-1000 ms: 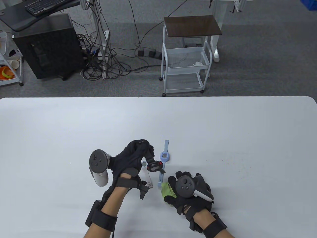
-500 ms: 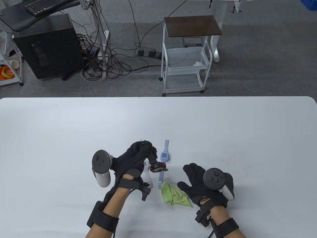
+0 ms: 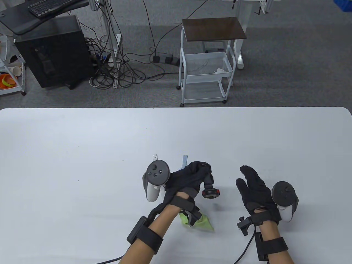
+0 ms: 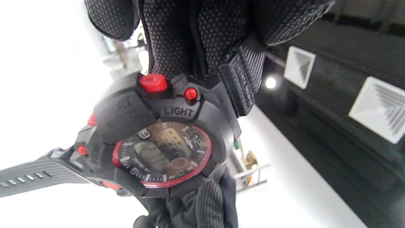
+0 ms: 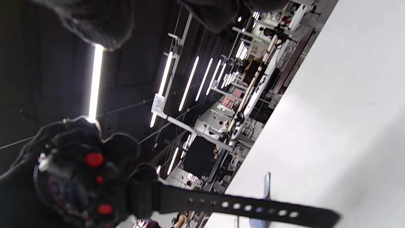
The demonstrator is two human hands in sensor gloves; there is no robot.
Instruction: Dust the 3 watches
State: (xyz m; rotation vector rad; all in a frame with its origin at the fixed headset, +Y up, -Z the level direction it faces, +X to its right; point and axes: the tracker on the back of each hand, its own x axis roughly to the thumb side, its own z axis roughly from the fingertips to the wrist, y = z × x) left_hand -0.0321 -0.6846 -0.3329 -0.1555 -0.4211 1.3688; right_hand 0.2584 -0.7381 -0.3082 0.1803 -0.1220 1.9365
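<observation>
Left hand: my left hand (image 3: 192, 176) is lifted off the table (image 3: 82, 143), its fingers (image 4: 190, 38) curled round the black-and-red digital watch (image 3: 210, 193); the left wrist view shows its face (image 4: 161, 152) turned toward that camera, with the word LIGHT legible on the bezel.

Right hand: my right hand (image 3: 254, 189) hangs beside the watch, apart from it, fingers straight and loosely spread, holding nothing.

Cloth: the green cloth (image 3: 205, 224) lies on the table under my left forearm, partly hidden by it.

Other two watches: only a tip of the light-blue strap (image 3: 184, 159) and a tip of the white one (image 3: 155, 157) show past my left hand; the rest is covered.

Step in hand: as I judge it, this watch is up for wiping, but the wiping hand has no cloth.

Doing it well: I should take the cloth in my right hand first, bunched over the fingertips, so the fabric and not the glove meets the watch.

Grip: I would hold by the case edge or the strap (image 5: 227, 204) and leave the glass and the red buttons (image 4: 153, 83) bare.

Order: face first, then round the bezel and buttons, then along the free strap.

Risk: the watch dangles from a few fingers, so a hard rub may twist it loose; I would press lightly and brace with my thumb.

Setting down: I would lay it clear of the other two, so that dusted and undusted do not mix.
</observation>
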